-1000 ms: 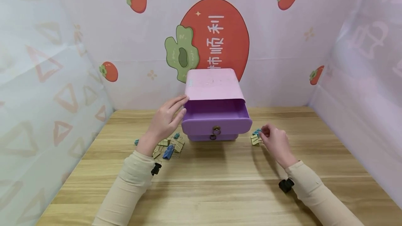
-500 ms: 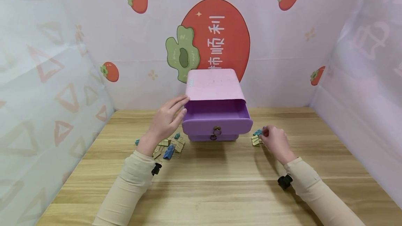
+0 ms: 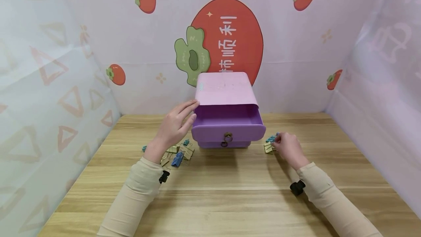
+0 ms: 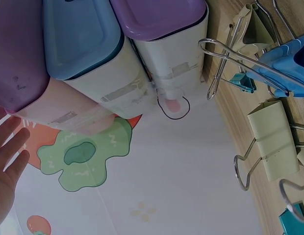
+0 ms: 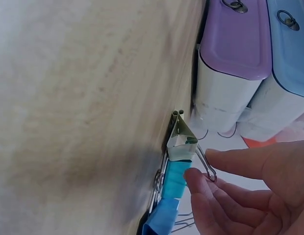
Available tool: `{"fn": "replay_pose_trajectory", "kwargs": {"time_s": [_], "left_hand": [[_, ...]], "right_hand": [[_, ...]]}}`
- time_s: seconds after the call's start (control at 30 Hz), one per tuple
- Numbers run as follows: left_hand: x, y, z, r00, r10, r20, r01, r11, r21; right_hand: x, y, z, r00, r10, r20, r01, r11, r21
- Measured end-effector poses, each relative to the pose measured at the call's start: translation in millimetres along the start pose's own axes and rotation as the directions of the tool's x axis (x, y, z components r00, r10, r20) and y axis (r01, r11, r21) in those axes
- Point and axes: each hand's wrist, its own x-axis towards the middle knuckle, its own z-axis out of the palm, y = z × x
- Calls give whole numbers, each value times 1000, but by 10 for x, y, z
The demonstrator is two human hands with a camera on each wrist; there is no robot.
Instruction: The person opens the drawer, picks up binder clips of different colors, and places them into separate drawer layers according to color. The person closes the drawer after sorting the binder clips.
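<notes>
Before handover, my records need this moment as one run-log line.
left hand: at front edge of pink drawer cabinet; right hand: at yellow binder clip; top drawer: pulled open

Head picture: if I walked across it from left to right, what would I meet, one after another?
Left hand → open purple drawer → pale yellow binder clip, the one on the right side → right hand.

Before you, the wood-grain surface (image 3: pixel 227 200) carries the pink-topped drawer unit (image 3: pixel 227 100), scattered binder clips (image 3: pixel 177 159) left of it and a smaller clip group (image 3: pixel 269 147) right.
</notes>
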Motion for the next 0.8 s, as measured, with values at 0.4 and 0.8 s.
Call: {"fn": "replay_pose_trajectory", "kwargs": {"time_s": [0.4, 0.8], "left_hand": [[6, 12, -6, 1000, -4, 7, 4, 1000, 2], [3, -4, 0, 1000, -5, 8, 6, 1000, -1]], "right_hand": [[60, 11, -14, 998, 17, 53, -20, 998, 59], [36, -50, -22, 999, 19, 37, -23, 990, 136]]}}
